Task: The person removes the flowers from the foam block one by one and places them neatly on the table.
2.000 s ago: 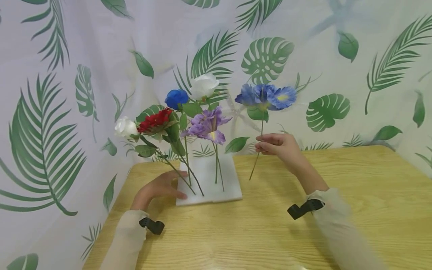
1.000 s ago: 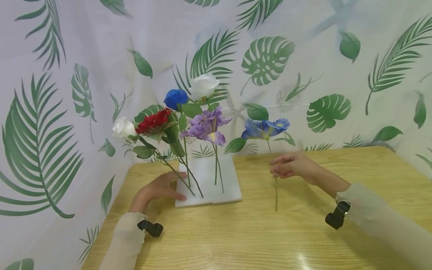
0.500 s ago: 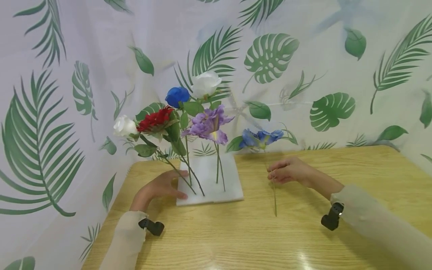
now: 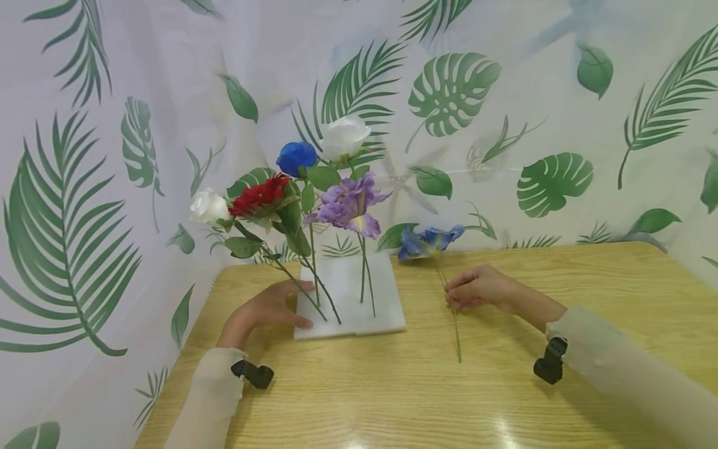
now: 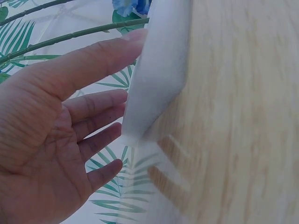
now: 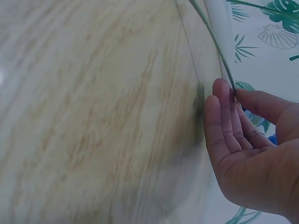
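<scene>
My right hand (image 4: 477, 288) lies low on the wooden table (image 4: 589, 293) and pinches the thin green stem (image 4: 455, 330) of a blue flower (image 4: 429, 241). The bloom lies near the back wall and the stem's end points toward me. In the right wrist view the stem (image 6: 212, 39) runs in between thumb and fingertips of that hand (image 6: 243, 140). My left hand (image 4: 269, 308) rests flat, its straight fingers touching the left edge of a white foam block (image 4: 387, 315). In the left wrist view the fingers (image 5: 88, 109) lie against the block (image 5: 159, 70).
Several flowers stand stuck in the foam: a white rose (image 4: 209, 207), a red bloom (image 4: 258, 196), a blue rose (image 4: 296, 157), another white rose (image 4: 343, 136) and a purple flower (image 4: 349, 204). A leaf-printed cloth (image 4: 533, 93) hangs close behind the table.
My right hand has swung the blue flower away from the foam, tipped it down and lowered it until it lies along the table. The left hand has stayed at the block.
</scene>
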